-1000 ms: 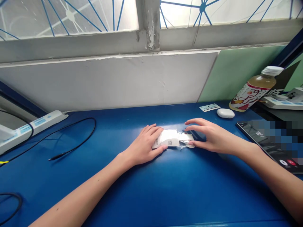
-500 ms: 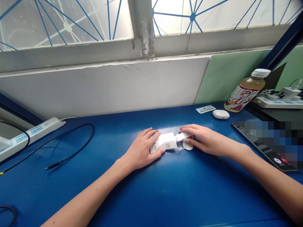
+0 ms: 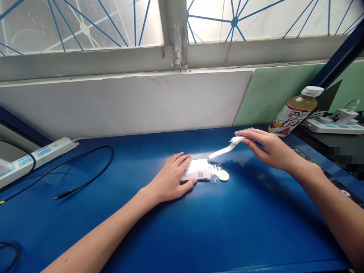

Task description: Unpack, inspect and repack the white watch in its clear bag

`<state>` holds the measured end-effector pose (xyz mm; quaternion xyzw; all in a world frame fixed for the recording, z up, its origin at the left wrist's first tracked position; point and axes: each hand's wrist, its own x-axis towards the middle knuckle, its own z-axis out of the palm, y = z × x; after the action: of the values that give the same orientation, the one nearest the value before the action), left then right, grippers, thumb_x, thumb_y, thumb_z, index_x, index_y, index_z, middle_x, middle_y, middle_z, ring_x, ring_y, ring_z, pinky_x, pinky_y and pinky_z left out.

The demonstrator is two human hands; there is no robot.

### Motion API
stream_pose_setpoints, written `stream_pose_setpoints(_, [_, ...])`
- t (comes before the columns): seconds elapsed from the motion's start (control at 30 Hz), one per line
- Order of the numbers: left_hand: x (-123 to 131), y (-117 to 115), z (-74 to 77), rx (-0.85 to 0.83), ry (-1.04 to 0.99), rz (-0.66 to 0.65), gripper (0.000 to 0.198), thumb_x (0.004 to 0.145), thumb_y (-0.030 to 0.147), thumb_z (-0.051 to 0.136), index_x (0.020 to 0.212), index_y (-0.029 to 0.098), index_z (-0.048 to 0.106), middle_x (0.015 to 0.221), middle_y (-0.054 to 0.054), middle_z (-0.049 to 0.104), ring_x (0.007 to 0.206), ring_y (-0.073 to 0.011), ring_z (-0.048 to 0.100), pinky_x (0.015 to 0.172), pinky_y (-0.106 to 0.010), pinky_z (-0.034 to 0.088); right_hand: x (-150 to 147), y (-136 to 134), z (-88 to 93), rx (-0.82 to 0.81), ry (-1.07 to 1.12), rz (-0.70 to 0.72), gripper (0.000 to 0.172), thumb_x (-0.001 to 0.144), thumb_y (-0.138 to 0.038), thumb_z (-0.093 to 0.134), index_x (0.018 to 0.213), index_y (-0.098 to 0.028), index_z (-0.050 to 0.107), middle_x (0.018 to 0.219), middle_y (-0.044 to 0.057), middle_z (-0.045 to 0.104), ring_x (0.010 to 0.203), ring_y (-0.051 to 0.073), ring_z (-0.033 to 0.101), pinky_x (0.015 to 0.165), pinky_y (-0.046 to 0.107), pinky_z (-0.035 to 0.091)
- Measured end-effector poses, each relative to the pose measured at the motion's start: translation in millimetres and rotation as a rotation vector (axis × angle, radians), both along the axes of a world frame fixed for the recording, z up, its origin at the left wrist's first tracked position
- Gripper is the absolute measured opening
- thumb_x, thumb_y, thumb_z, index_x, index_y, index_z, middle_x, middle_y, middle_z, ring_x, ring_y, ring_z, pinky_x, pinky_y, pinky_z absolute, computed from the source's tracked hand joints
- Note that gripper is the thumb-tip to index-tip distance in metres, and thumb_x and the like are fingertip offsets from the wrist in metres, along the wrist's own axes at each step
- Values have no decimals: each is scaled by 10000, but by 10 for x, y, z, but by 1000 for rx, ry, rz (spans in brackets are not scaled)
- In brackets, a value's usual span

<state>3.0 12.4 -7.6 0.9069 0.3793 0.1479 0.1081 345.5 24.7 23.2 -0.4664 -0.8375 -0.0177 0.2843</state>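
My left hand (image 3: 173, 178) lies over the left end of a flat white packet (image 3: 200, 170) with a small printed square code, its thumb on the near edge and its fingers on the far edge. Beside the packet's right end is a white disc (image 3: 223, 175), with small whitish bits between them. Raised up and to the right, my right hand (image 3: 264, 146) pinches a white piece with a long bent strip (image 3: 223, 151) hanging down toward the packet. Whether the strip's lower tip touches the packet I cannot tell. My fingers hide part of the piece.
A drink bottle (image 3: 292, 113) stands at the back right, near a power strip (image 3: 338, 127). A dark phone (image 3: 338, 185) lies partly behind my right forearm. On the left are another power strip (image 3: 54, 149) and a black cable (image 3: 85, 185).
My right hand has moved up and right from the packet's end with the white piece, whose strip now shows stretched out. The disc is now uncovered. My left hand has stayed on the packet.
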Motion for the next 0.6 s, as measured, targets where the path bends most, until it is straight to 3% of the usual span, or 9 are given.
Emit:
stream_pose_setpoints(0.13, [-18,9,-16,-40,37,3,706,956,502,493,1537,142,317,1591,-182,328,1504,-372,202,1192,-603,223,-43,-8,-23,84,28,-81,312,997,-316,469,1250,-245,636,1219,110,699,1116,315,661,933,485,543])
stream_pose_setpoints(0.27, [5,-6,18,60,-28,49,737,949,476,502,1547,121,255,1615,-211,248,1511,-366,182,1193,-576,248,-216,-80,-47,133,57,-69,303,991,-291,494,1254,-226,630,1198,124,706,1102,310,662,940,487,535])
stream_pose_setpoints(0.43, [148,-178,108,433,-146,-17,582,931,278,534,1464,121,360,1508,-211,430,1489,-345,266,1205,-561,245,-528,-240,-86,161,67,113,233,977,-251,541,1183,-207,640,1093,108,746,960,260,697,847,417,554])
stream_pose_setpoints(0.6, [305,-358,115,453,-188,-30,486,925,254,547,1393,148,474,1342,-146,615,1446,-364,353,1197,-592,252,-761,-422,-86,149,310,213,174,892,-319,693,1030,-216,667,896,68,761,748,213,680,664,346,545])
